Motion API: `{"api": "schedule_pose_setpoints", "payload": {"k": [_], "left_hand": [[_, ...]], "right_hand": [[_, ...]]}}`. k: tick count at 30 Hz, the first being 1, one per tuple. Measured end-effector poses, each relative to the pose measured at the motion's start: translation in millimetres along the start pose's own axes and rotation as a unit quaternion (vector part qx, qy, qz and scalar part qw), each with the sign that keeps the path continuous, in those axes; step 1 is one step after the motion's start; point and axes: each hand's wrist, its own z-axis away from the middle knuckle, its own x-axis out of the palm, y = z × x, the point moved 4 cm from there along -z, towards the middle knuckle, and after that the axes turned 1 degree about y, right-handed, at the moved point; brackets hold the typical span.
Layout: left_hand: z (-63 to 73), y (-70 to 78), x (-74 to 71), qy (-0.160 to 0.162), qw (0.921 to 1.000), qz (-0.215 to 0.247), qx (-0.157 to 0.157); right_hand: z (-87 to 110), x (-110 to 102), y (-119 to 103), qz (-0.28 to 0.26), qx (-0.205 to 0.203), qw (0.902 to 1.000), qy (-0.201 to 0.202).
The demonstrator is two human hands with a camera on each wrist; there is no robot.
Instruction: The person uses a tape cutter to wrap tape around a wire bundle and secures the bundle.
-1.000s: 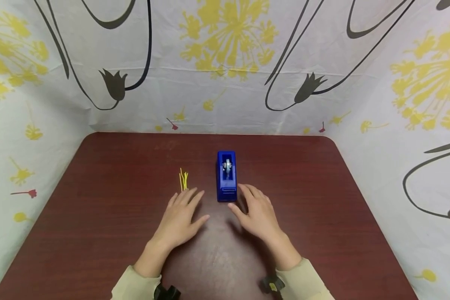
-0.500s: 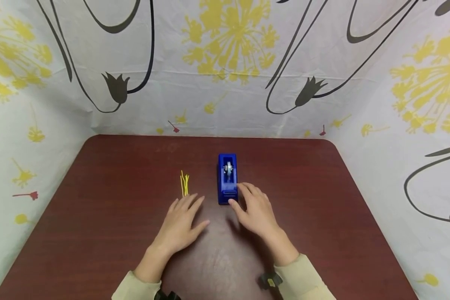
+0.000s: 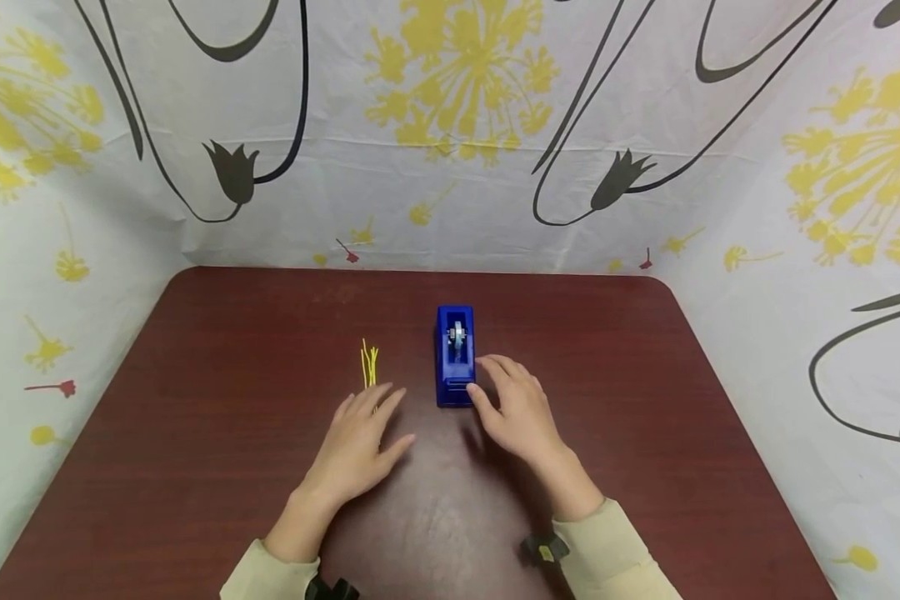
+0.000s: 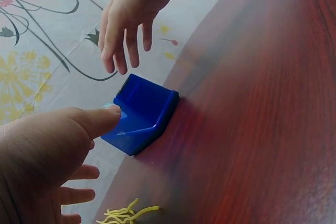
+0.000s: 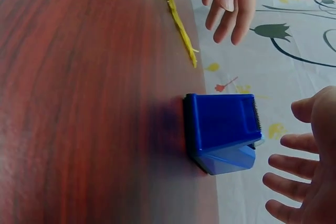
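A blue tape dispenser [image 3: 455, 357] with a roll in its well stands on the table, its serrated cutting edge showing in the right wrist view. Just right of it, my right hand [image 3: 521, 412] has its fingers spread and holds nothing. Whether its fingertips touch the dispenser's side I cannot tell. My left hand [image 3: 352, 446] hovers left of the dispenser, fingers loosely extended, partly covering a small bunch of yellow strands [image 3: 370, 367]. The strands [image 4: 126, 212] also appear at the bottom of the left wrist view, apart from the fingers.
The dark red-brown wooden table [image 3: 607, 350] has rounded far corners. A white cloth [image 3: 450, 225] printed with yellow and grey flowers hangs behind and along both sides.
My right hand has shifted slightly forward and to the right, beside the dispenser. The left hand has hardly moved, and the dispenser and yellow strands stay where they were.
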Motion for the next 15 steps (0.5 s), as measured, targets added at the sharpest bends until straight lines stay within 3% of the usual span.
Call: {"api": "schedule_pose_setpoints", "payload": {"k": [10, 15], "left_hand": [[-0.1, -0.5, 7.3, -0.017, 0.9998, 0.004, -0.011], [0.1, -0.6, 8.5, -0.017, 0.9998, 0.004, -0.01]], "right_hand": [[-3.2, 14.2, -0.1, 0.014, -0.039, 0.9988, -0.024], [-6.7, 17.2, -1.5, 0.021, -0.029, 0.9988, -0.033]]}}
